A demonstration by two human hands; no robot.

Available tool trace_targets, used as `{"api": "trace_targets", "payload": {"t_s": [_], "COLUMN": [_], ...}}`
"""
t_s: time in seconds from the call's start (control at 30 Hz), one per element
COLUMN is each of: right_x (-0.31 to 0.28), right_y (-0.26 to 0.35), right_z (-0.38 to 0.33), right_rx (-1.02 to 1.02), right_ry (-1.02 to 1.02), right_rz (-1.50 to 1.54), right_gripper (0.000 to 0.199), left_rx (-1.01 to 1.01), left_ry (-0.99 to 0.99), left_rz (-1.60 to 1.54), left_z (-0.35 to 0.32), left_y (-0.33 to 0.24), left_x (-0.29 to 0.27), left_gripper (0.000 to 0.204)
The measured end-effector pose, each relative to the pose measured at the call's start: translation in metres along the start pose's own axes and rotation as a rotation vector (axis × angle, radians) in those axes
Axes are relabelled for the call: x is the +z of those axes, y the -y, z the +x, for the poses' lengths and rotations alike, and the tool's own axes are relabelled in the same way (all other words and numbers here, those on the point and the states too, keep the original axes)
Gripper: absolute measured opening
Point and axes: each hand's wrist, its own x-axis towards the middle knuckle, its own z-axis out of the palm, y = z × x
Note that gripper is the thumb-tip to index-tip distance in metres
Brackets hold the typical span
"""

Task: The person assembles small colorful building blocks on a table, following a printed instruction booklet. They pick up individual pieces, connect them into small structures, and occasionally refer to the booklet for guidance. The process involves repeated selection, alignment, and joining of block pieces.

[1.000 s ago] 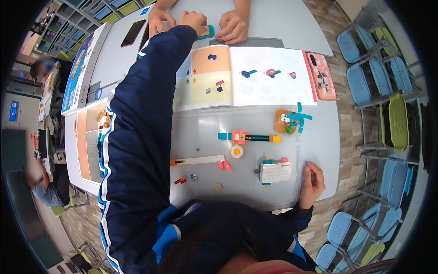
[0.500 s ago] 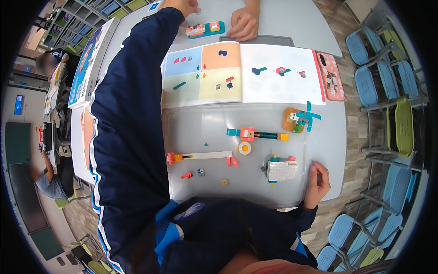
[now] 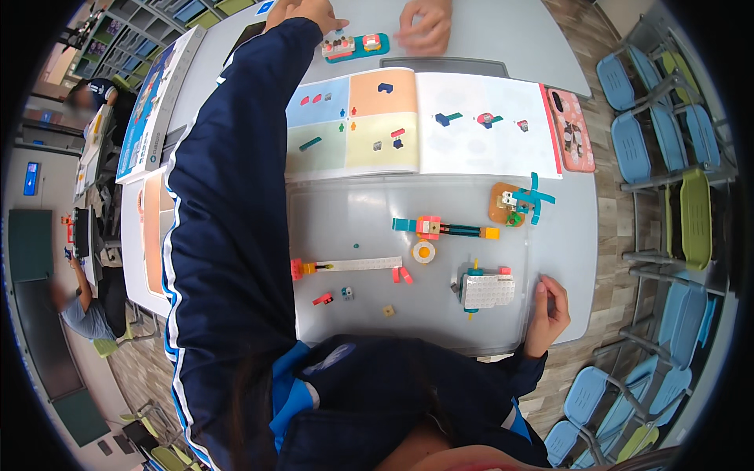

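Note:
My left arm stretches to the far side of the table, and my left hand (image 3: 309, 11) is partly cut off by the top edge. Its fingertips are pinched by a tiny pale-blue piece, too small to name, beside a teal base plate (image 3: 381, 45) with white and pink bricks. My right hand (image 3: 548, 315) rests loosely curled, holding nothing, beside the right edge of a clear tray (image 3: 345, 314). Closest to it in the tray is a white studded brick build (image 3: 488, 291). Another person's hand (image 3: 425, 28), blurred, is right of the teal plate.
In the tray lie a long white beam (image 3: 361, 265), a teal-and-pink arm (image 3: 429, 228), a yellow-and-white ring (image 3: 423, 252) and an orange-based build (image 3: 503, 206). Behind it are an open instruction booklet (image 3: 487, 149) and a pink phone (image 3: 573, 133). A box (image 3: 149, 118) stands at left.
My left hand has moved slightly down and right, closer to the teal plate. The other person's hand has shifted up a little and blurred. My right hand stays put.

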Motion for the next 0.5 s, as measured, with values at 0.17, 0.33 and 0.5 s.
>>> {"api": "trace_targets", "payload": {"t_s": [0.17,0.33,0.5], "right_x": [-0.002,0.000,-0.002], "right_y": [-0.001,0.003,0.004], "right_z": [-0.002,-0.002,-0.003], "right_rx": [0.003,0.044,0.051], "right_ry": [-0.012,-0.024,-0.028], "right_rz": [-0.072,-0.028,-0.045], "right_gripper": [0.016,0.015,0.016], "left_rx": [-0.039,-0.041,-0.058], "left_ry": [0.050,0.097,0.211], "left_rz": [-0.086,-0.168,-0.215], "left_z": [0.015,0.052,0.078], "left_y": [0.009,0.057,0.082], "left_x": [0.013,0.048,0.070], "left_gripper": [0.037,0.025,0.017]}}
